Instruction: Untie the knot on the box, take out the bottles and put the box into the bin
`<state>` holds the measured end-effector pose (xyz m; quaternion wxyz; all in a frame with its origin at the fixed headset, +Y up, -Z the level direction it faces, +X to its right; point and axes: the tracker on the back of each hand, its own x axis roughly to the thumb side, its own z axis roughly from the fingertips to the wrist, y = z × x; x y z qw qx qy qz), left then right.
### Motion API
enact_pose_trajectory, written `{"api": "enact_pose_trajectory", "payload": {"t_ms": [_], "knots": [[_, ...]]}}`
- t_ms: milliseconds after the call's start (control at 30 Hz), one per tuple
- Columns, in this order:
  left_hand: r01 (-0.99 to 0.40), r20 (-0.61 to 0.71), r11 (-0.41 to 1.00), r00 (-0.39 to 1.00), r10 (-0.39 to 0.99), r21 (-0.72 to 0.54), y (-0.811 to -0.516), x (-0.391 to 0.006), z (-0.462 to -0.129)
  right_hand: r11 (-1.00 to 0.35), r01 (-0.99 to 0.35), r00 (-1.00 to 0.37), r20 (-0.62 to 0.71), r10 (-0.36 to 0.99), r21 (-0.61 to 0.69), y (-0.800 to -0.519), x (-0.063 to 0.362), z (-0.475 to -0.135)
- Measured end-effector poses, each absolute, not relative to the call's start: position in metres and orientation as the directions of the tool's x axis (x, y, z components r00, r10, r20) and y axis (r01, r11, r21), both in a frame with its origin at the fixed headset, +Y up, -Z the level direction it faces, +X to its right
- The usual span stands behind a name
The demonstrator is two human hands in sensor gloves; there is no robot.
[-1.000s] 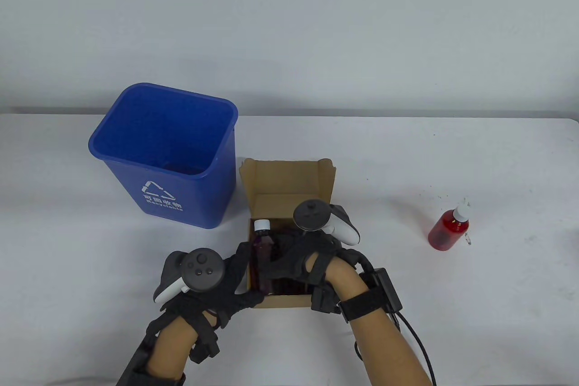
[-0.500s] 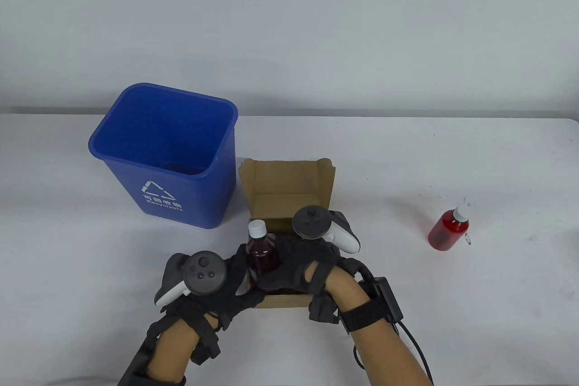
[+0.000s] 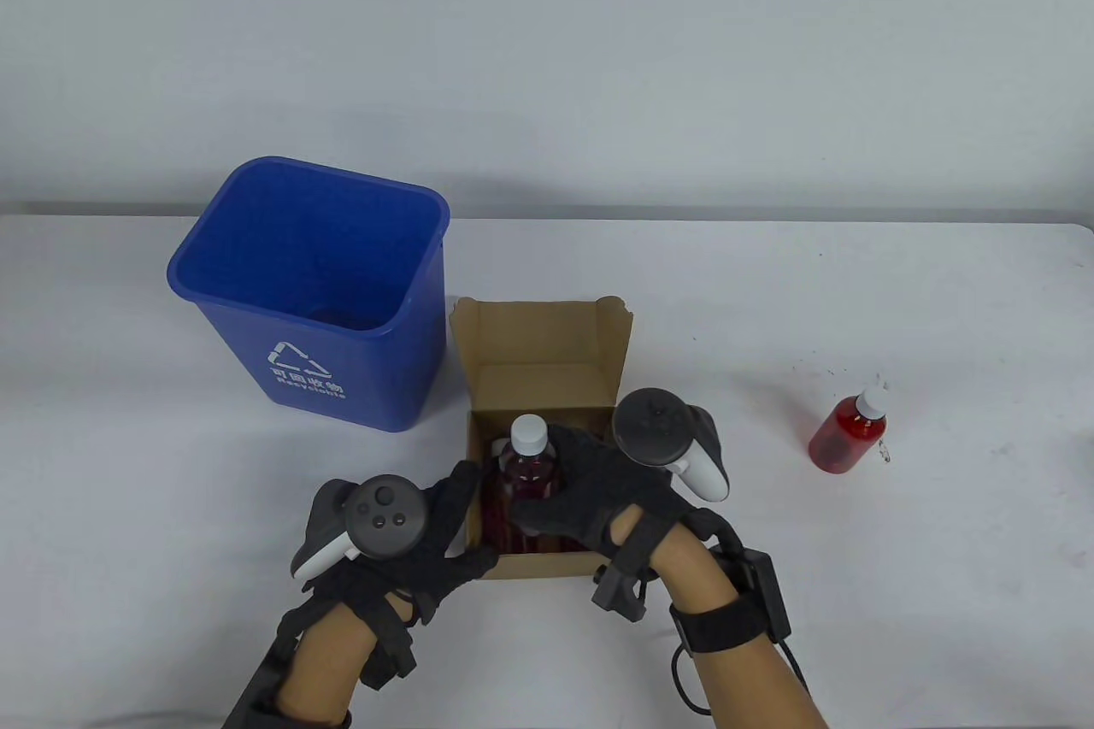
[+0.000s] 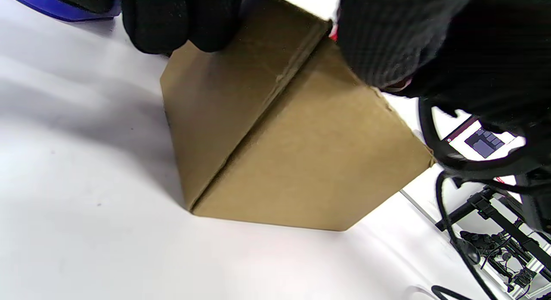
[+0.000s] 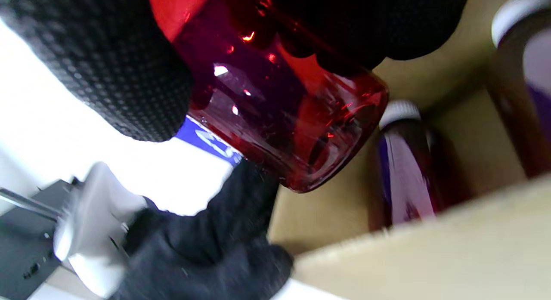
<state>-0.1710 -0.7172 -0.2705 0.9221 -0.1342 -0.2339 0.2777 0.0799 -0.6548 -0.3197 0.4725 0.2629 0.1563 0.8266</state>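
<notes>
An open brown cardboard box point(image 3: 538, 344) stands at mid-table with its lid flaps up. My right hand point(image 3: 590, 490) grips a dark red bottle point(image 3: 528, 468) with a white cap, lifted above the box; the right wrist view shows this red bottle point(image 5: 275, 110) over two more purple bottles point(image 5: 404, 171) lying inside. My left hand point(image 3: 436, 532) holds the box's near left corner, its fingers point(image 4: 172, 20) curled over the top edge of the box point(image 4: 275, 140). The blue bin point(image 3: 316, 293) stands left of the box.
Another red bottle point(image 3: 848, 433) with a white cap stands on the table point(image 3: 855, 592) at the right, with small specks around it. The bin's open mouth faces up and touches the box's far left corner.
My right hand has lifted the dark red bottle up out of the box, tipped it upright and shifted right. The left hand stays on the box corner.
</notes>
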Motion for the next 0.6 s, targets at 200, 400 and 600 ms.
{"api": "enact_pose_trajectory", "payload": {"t_ms": [200,400,600], "knots": [[-0.454,0.353,0.806,0.734,0.58,-0.38,-0.717,-0.171,-0.27,-0.558,-0.806,-0.476,0.342,0.81,0.2,-0.621,0.131,-0.307],[-0.456,0.352,0.804,0.733,0.583,-0.382,-0.717,-0.172,-0.27,-0.636,-0.763,-0.639,0.272,0.719,-0.111,-0.632,0.183,-0.301],[-0.453,0.351,0.807,0.736,0.578,-0.379,-0.717,-0.172,-0.27,-0.652,-0.708,-0.694,0.096,0.714,-0.27,-0.669,0.23,-0.311]]}}
